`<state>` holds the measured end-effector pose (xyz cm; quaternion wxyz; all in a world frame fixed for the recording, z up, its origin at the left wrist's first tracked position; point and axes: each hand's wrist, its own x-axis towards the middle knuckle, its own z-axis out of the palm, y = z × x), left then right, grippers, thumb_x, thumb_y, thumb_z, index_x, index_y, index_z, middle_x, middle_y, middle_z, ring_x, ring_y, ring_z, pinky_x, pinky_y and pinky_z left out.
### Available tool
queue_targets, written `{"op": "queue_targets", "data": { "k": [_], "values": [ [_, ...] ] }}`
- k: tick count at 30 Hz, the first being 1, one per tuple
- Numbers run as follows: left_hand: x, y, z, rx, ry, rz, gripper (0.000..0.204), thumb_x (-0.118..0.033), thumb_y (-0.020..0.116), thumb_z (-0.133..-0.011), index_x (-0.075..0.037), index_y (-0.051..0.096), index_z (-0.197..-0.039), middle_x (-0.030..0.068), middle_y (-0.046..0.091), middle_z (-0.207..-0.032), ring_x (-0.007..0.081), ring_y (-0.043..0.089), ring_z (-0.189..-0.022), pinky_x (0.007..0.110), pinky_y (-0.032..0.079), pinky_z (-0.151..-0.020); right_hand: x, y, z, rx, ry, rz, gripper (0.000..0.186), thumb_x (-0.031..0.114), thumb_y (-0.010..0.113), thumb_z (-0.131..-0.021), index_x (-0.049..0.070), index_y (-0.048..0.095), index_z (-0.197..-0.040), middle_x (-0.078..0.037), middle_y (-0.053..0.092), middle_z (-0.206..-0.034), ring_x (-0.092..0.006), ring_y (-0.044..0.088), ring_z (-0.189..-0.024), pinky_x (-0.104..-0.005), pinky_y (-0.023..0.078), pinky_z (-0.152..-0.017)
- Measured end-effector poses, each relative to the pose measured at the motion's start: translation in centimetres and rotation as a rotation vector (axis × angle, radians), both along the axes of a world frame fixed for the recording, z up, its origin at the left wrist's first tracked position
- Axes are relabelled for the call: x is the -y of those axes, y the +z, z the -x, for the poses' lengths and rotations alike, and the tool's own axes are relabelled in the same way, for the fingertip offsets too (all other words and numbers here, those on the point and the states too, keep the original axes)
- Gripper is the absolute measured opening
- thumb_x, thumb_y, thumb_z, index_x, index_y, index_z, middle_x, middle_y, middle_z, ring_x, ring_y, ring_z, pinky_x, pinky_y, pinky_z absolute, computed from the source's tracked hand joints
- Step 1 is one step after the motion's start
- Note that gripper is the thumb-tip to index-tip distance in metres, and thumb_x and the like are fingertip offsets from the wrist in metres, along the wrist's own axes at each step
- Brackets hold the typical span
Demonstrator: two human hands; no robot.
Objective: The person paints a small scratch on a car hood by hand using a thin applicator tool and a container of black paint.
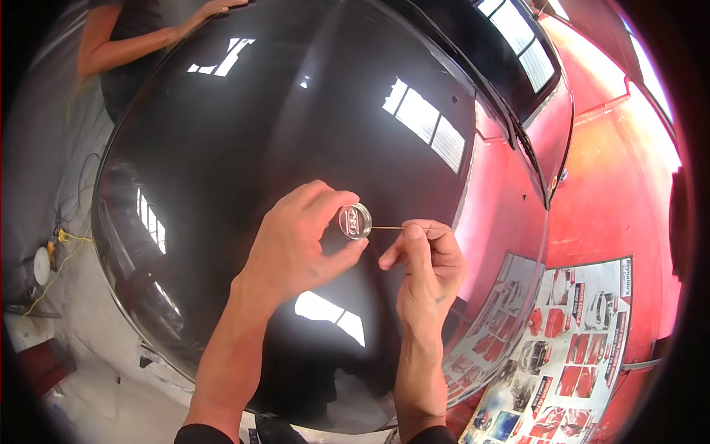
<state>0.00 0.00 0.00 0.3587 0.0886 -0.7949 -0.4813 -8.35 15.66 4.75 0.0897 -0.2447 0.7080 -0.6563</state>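
In front of me, over a glossy black car hood [310,133], my left hand [292,240] grips a small round silvery cap [355,221] by its rim, thumb below and fingers above. Its face carries a raised emblem and is turned toward me. My right hand [429,263] pinches a thin, straight yellowish stick [387,228] between thumb and fingertips. The stick points left, and its far end meets the cap's right edge. Whether that tip goes inside the cap or only touches it, I cannot tell.
Another person's arm [133,48] reaches onto the hood's far left edge. The windshield [518,44] rises at the upper right. A poster with car pictures [569,340] hangs on the red wall [606,200]. Yellow cord [55,277] lies at the left.
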Motion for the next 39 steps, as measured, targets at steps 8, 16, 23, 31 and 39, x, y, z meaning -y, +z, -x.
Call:
{"op": "queue_targets", "data": {
  "k": [8, 16, 23, 31, 39],
  "values": [
    [0.2, -0.3, -0.1, -0.051, 0.015, 0.027, 0.047, -0.011, 0.085, -0.070, -0.005, 0.068, -0.113, 0.0062, 0.064, -0.093, 0.0193, 0.061, -0.074, 0.030, 0.053, -0.066, 2.2, 0.7, 5.3, 0.158, -0.013, 0.217, 0.019, 0.020, 0.061, -0.105, 0.001, 0.062, -0.100, -0.006, 0.062, -0.082, -0.0153, 0.063, -0.064, -0.0283, 0.049, -0.059],
    [0.2, -0.5, 0.0, -0.027, 0.022, 0.057, 0.049, -0.010, 0.086, -0.068, -0.006, 0.069, -0.114, 0.0077, 0.066, -0.094, 0.0205, 0.063, -0.074, 0.031, 0.054, -0.064, 7.9, 0.3, 13.4, 0.205, -0.082, 0.160, 0.015, 0.016, 0.064, -0.100, 0.001, 0.063, -0.097, -0.005, 0.062, -0.079, -0.0164, 0.065, -0.066, -0.0308, 0.056, -0.063],
    [-0.1, -0.7, 0.3, -0.015, 0.019, 0.057, 0.050, -0.010, 0.087, -0.067, -0.006, 0.070, -0.114, 0.0079, 0.066, -0.094, 0.0209, 0.065, -0.075, 0.031, 0.055, -0.064, 11.8, 0.0, 16.8, 0.208, -0.062, 0.123, 0.017, 0.013, 0.064, -0.098, -0.004, 0.063, -0.093, -0.009, 0.062, -0.079, -0.0189, 0.066, -0.064, -0.0305, 0.057, -0.061],
    [-0.3, -0.6, 0.3, -0.040, 0.013, 0.032, 0.050, -0.010, 0.088, -0.066, -0.005, 0.070, -0.113, 0.0076, 0.066, -0.095, 0.0202, 0.065, -0.075, 0.030, 0.055, -0.062, 13.6, -1.4, 17.5, 0.161, -0.119, 0.033, 0.018, 0.011, 0.063, -0.097, -0.006, 0.063, -0.090, -0.011, 0.062, -0.078, -0.0195, 0.066, -0.061, -0.0304, 0.058, -0.059],
    [-0.2, -0.7, 0.3, -0.035, 0.016, 0.046, 0.051, -0.010, 0.088, -0.066, -0.005, 0.070, -0.112, 0.0076, 0.066, -0.095, 0.0205, 0.064, -0.076, 0.030, 0.055, -0.062, 14.0, -2.0, 17.7, 0.144, -0.162, 0.035, 0.019, 0.010, 0.062, -0.097, -0.009, 0.064, -0.092, -0.012, 0.062, -0.079, -0.0195, 0.066, -0.061, -0.0303, 0.058, -0.058]
  ]
}}
